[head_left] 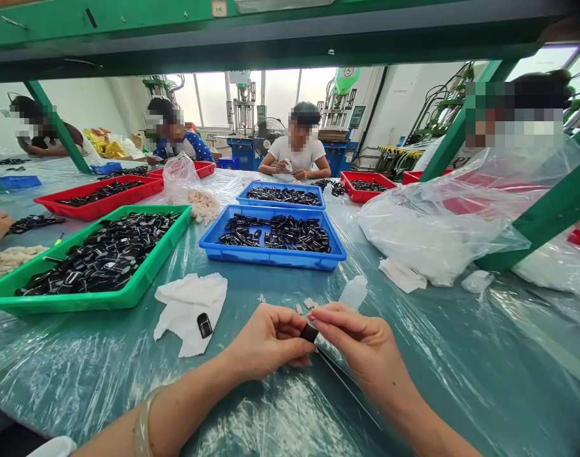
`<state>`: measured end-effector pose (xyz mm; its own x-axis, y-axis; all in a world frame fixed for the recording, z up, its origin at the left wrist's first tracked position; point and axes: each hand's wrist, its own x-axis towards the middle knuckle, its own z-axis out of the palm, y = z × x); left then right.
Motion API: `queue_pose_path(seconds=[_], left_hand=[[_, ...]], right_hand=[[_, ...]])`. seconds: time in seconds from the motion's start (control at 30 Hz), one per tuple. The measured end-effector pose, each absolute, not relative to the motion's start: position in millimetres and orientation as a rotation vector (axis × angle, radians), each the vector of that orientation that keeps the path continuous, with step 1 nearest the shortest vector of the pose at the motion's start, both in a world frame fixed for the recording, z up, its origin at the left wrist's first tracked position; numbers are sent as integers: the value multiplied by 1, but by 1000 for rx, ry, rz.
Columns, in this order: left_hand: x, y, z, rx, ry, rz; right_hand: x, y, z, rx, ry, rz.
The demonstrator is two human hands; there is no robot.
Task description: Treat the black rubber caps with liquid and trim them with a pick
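Observation:
My left hand (268, 341) and my right hand (361, 343) meet low in the middle, above the plastic-covered green table (461, 381). Both pinch one small black part (309, 331) between thumbs and fingertips. A bangle sits on my left wrist. To the left lies a white cloth (189, 308) with another small black part (204, 325) on it. A small clear bottle (354, 292) and a few tiny pale pieces (305, 305) rest just beyond my hands.
A green tray (141, 279) and two blue trays (270, 255) hold several black parts; red trays (94, 208) stand farther back. Clear plastic bags (442, 222) pile at the right beside a green frame leg. Other people sit working around the table's far side.

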<state>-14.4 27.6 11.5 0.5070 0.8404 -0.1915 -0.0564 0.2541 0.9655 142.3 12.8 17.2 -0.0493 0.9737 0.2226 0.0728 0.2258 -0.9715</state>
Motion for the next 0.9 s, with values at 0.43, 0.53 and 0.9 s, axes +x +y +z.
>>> queue_pose_path(seconds=[0.43,0.53,0.9], left_hand=[[-14,27,14,1119,861,759],[-14,27,14,1120,855,767],[-14,28,12,1147,877,783]], right_hand=[[143,11,6,-1021,-1606,723],[144,10,6,-1021,-1642,673],[141,9,6,-1053,-1667,607]])
